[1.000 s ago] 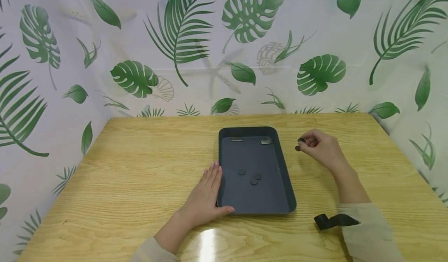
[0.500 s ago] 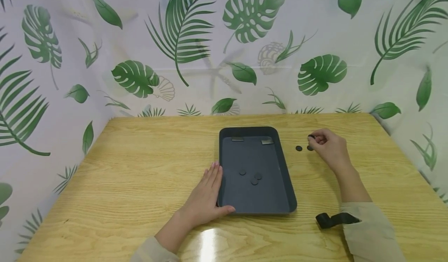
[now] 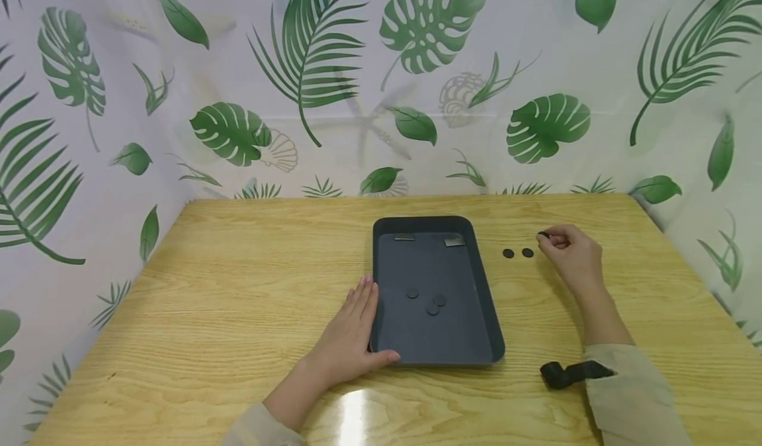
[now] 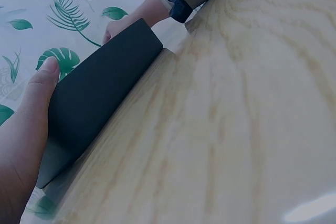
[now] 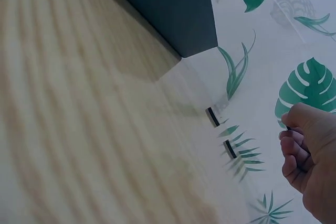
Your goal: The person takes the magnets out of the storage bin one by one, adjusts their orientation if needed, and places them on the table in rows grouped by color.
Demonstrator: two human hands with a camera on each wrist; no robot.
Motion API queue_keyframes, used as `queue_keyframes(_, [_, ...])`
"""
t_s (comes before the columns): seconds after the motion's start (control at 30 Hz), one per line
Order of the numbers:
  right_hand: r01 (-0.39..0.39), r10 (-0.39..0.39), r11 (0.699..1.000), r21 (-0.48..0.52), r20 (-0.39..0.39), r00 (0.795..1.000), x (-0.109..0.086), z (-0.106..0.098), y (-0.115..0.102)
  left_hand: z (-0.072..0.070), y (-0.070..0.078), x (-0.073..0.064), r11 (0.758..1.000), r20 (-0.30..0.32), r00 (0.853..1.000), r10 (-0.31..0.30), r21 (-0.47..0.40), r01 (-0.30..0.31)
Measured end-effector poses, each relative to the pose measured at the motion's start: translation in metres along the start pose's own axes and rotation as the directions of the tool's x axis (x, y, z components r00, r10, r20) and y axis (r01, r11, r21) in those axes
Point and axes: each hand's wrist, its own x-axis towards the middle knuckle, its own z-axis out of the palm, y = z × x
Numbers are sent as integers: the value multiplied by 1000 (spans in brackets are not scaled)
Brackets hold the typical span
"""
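A dark disc (image 3: 542,235) is pinched in the right hand (image 3: 576,257), toward the far right corner of the wood-grained worktop (image 3: 256,280); its contact with the surface is unclear. Two round discs (image 3: 528,253) are set between it and the smooth grey tray (image 3: 428,267), whose left edge is touched by the straight-fingered left hand (image 3: 348,340). Three discs (image 3: 413,292) are seen mid-tray, two shiny rectangles (image 3: 454,241) by its far edge.

Left hand (image 3: 344,341) straight-fingered, right hand (image 3: 576,257) curled

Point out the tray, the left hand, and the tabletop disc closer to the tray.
Tray (image 3: 431,267): head view, bare part of its floor.
Left hand (image 3: 348,337): head view, back of the hand.
Closer tabletop disc (image 3: 508,253): head view, middle of its top.
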Motion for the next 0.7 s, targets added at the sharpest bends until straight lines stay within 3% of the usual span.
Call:
queue_keyframes(0.17, [-95, 96, 995, -25, 33, 995, 2, 0, 7, -1, 0, 1, 1000, -8, 1000, 3, 6, -3])
queue_keyframes(0.37, [-228, 231, 973, -41, 153, 961, 0, 3, 21, -1, 1, 1, 1000, -2, 1000, 0, -5, 0])
queue_keyframes(0.7, [-164, 178, 982, -93, 176, 968, -1, 3, 27, -1, 1, 0, 1000, 6, 1000, -8, 13, 8])
